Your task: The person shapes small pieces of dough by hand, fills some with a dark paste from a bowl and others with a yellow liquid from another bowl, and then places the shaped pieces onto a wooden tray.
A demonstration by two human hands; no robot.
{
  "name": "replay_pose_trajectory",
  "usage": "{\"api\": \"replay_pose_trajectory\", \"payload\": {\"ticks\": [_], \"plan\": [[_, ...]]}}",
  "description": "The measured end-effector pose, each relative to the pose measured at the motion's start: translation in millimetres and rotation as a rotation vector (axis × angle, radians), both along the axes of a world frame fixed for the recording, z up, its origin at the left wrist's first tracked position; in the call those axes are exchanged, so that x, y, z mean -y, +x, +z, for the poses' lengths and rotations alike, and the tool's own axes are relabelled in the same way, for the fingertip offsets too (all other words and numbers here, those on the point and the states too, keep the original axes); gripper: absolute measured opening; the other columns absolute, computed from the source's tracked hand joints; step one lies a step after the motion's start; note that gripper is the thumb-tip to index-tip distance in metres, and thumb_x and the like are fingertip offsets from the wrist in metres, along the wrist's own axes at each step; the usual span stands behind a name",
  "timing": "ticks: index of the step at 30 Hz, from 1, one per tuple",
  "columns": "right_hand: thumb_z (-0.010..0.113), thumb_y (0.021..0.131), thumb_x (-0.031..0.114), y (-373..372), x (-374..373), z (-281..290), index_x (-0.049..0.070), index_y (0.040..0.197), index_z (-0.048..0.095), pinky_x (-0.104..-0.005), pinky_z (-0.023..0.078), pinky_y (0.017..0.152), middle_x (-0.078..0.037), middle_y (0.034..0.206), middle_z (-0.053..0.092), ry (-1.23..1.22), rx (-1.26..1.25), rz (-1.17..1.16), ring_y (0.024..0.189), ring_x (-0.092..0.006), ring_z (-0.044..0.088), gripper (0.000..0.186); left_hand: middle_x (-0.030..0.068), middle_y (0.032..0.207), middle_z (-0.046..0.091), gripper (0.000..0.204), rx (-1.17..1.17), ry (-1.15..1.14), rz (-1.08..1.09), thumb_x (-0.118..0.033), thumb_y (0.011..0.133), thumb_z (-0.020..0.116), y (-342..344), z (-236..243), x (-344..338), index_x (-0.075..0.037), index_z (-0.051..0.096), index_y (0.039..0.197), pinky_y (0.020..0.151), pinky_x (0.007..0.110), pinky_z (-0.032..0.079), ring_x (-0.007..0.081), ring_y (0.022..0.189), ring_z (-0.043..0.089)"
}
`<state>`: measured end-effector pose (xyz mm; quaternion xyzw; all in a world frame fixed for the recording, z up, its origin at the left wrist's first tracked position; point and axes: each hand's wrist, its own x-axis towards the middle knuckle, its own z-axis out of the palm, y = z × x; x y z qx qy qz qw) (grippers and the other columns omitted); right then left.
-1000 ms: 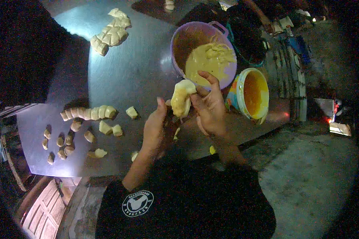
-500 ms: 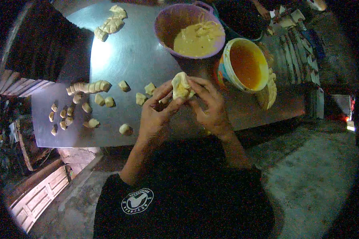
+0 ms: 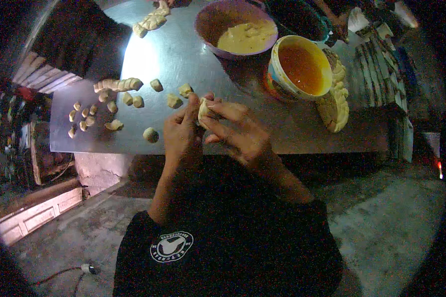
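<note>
Above the table's near edge, a pale piece of dough (image 3: 203,112) is held between my two hands, folded up and mostly covered by fingers. My left hand (image 3: 181,129) grips it from the left, thumb up along its side. From the right, my right hand (image 3: 240,129) pinches its top with thumb and fingers. Small cut dough pieces (image 3: 174,100) lie just beyond my left hand, and a rounder dough ball (image 3: 150,134) rests to its left. Any filling inside the held dough is hidden.
A purple tub (image 3: 203,37) of yellowish paste stands at the back, beside a white bucket (image 3: 277,67) with orange contents. Right of it lies more dough (image 3: 340,106). Dough strips (image 3: 118,85) and several small lumps (image 3: 83,123) sit on the metal table (image 3: 208,74). Another person's arm shows far right.
Both hands have shifted left with the dough. Its open flap with yellow filling showing is now folded in and covered by my fingers. My view has tilted, so the table appears higher.
</note>
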<state>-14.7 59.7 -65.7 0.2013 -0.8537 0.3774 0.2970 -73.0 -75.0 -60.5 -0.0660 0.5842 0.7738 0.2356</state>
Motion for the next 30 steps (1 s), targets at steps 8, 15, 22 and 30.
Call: {"api": "replay_pose_trajectory", "payload": {"ticks": [8,15,22,30], "plan": [[0.070,0.077,0.001,10,5,16,0.004,0.097,0.065,-0.0344,0.050,0.080,-0.011,0.102,0.064,-0.262,0.136,0.137,0.091,-0.0260,0.062,0.021,0.0111,0.098,0.071,0.029,-0.332,-0.475,-0.184,-0.021,0.090,0.066,18,15,24,0.005,0.069,0.103,0.074,0.024,0.050,0.0125,0.082,0.064],[0.073,0.079,0.008,-6,20,33,0.005,0.095,0.063,-0.0310,0.045,0.074,-0.012,0.098,0.060,0.006,0.155,0.140,0.089,-0.0200,0.060,0.019,0.0117,0.104,0.069,0.032,-0.585,-0.009,-0.239,-0.021,0.086,0.069,18,4,63,0.004,0.068,0.106,0.083,0.029,0.050,0.0145,0.094,0.064],[0.081,0.070,0.011,-39,69,40,0.005,0.118,0.058,-0.0329,0.044,0.077,-0.008,0.097,0.062,-0.429,0.447,0.308,0.086,-0.0165,0.059,0.054,0.0076,0.102,0.068,0.038,-0.079,-0.026,-0.263,-0.030,0.091,0.064,-22,-16,101,0.001,0.066,0.112,0.082,0.026,0.050,0.0133,0.090,0.062],[0.080,0.074,0.016,-104,117,13,0.009,0.118,0.056,-0.0325,0.046,0.079,-0.005,0.099,0.063,0.092,0.417,0.117,0.087,-0.0166,0.060,0.051,0.0044,0.102,0.065,0.038,0.032,0.205,-0.178,-0.036,0.093,0.060,-64,-64,156,-0.001,0.067,0.109,0.074,0.024,0.049,0.0108,0.084,0.060]]}}
